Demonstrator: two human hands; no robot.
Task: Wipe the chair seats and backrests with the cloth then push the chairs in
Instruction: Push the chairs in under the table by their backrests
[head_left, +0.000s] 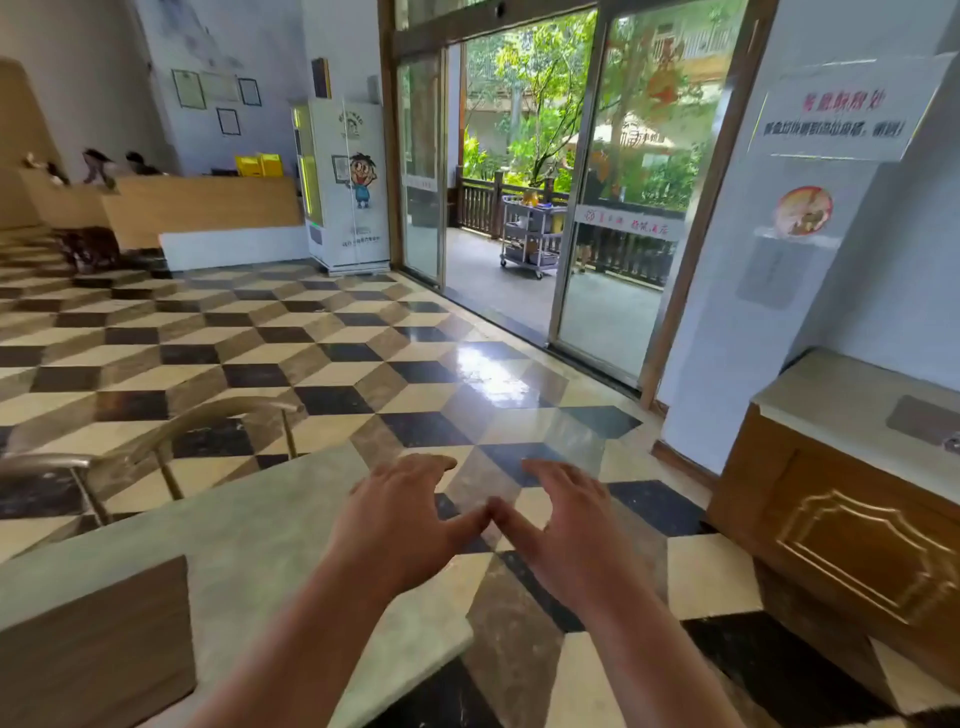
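From the head view, both bare hands were held out in front, palms down, fingers spread wide and holding nothing. The left hand (400, 512) hovered over the far corner of the table (249, 535), and the right hand (569, 519) hovered beside it above the floor (322, 358); the tips of the two thumbs met or nearly met between them.

The table had a pale grey-green stone top with a rounded edge, and a brown wooden panel (98, 649) stood at its near left side.

One chair (150, 447) stood at the far left side of the table. Only its backrest showed: a thin curved metal rail in a dull brass tone, borne on slim metal uprights. The seat was hidden behind the table, so I could not tell its look. Whether the chair touched the table I could not tell.

No cloth was in either hand.

The floor was tiled in black, cream and brown cubes. A wooden cabinet (852, 530) stood at the right, well apart from the chair
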